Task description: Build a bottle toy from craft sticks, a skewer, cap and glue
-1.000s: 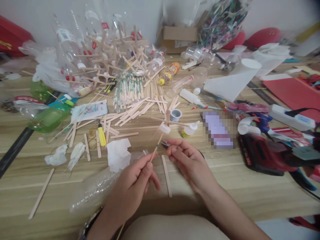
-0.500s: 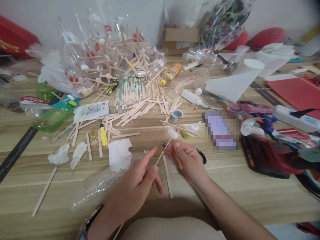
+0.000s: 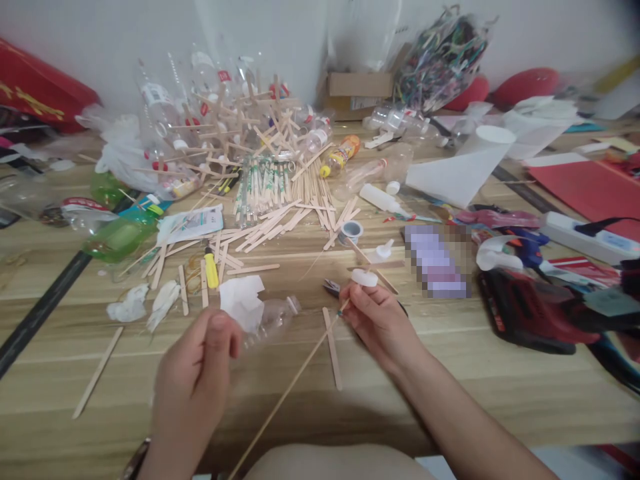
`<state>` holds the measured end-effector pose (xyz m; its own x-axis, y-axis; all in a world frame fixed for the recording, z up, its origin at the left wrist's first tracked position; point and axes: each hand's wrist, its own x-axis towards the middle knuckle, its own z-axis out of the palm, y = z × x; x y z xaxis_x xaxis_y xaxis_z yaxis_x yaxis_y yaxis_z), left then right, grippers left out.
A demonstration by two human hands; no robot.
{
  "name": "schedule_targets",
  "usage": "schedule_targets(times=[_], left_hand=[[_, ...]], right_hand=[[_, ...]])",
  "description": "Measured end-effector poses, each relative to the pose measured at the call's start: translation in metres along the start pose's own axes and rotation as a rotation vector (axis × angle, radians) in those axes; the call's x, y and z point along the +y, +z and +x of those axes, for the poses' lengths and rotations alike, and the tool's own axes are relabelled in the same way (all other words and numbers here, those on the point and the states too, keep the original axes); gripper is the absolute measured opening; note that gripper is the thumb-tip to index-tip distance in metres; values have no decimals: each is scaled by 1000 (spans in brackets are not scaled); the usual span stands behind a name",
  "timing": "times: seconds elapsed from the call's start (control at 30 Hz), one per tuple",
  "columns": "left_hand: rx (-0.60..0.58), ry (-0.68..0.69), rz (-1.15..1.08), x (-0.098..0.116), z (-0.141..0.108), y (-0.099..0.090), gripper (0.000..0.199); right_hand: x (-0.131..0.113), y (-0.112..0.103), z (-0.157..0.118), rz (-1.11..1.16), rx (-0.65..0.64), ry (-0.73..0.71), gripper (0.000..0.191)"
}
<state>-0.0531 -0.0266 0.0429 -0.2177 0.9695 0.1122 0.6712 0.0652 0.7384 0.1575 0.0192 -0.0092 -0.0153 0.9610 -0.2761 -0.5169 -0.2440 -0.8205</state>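
My right hand [image 3: 377,320] pinches a long thin wooden skewer [image 3: 290,388] near its upper end, where a bit of green is wrapped round it. A white bottle cap [image 3: 365,277] sits at that end, just above my fingers. The skewer slants down to the bottom edge. My left hand [image 3: 203,370] is raised at the left, its fingers curled with the thumb against them; whatever it might hold is too small to make out. Behind it lie a clear plastic bottle [image 3: 273,320] and torn white paper [image 3: 243,300]. A flat craft stick [image 3: 332,350] lies under the skewer.
Scissors or pliers [image 3: 331,287] lie partly behind my right hand. Beyond are a wire spool [image 3: 351,231], a white glue bottle [image 3: 383,199], a yellow cutter [image 3: 211,269] and scattered craft sticks. A red and black power tool [image 3: 530,313] lies at the right.
My left hand has moved left, away from the skewer, and its fingers have curled. My right hand now grips the skewer just below the white cap.
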Motion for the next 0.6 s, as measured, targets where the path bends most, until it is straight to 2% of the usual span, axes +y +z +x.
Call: schedule_targets(times=[0.1, 0.27, 0.4, 0.47, 0.6], left_hand=[[43, 12, 3, -10, -2, -13, 47], [138, -74, -42, -21, -6, -24, 49], [110, -93, 51, -36, 1, -31, 47], [103, -56, 91, -48, 8, -35, 41], [12, 7, 106, -62, 18, -34, 30]], right_hand=[[-2, -1, -1, 2, 12, -30, 34], [-9, -5, -2, -43, 36, -101, 36], [-19, -8, -4, -103, 55, -159, 37], [-24, -8, -5, -140, 74, -207, 36], [-35, -7, -8, -205, 94, -288, 37]])
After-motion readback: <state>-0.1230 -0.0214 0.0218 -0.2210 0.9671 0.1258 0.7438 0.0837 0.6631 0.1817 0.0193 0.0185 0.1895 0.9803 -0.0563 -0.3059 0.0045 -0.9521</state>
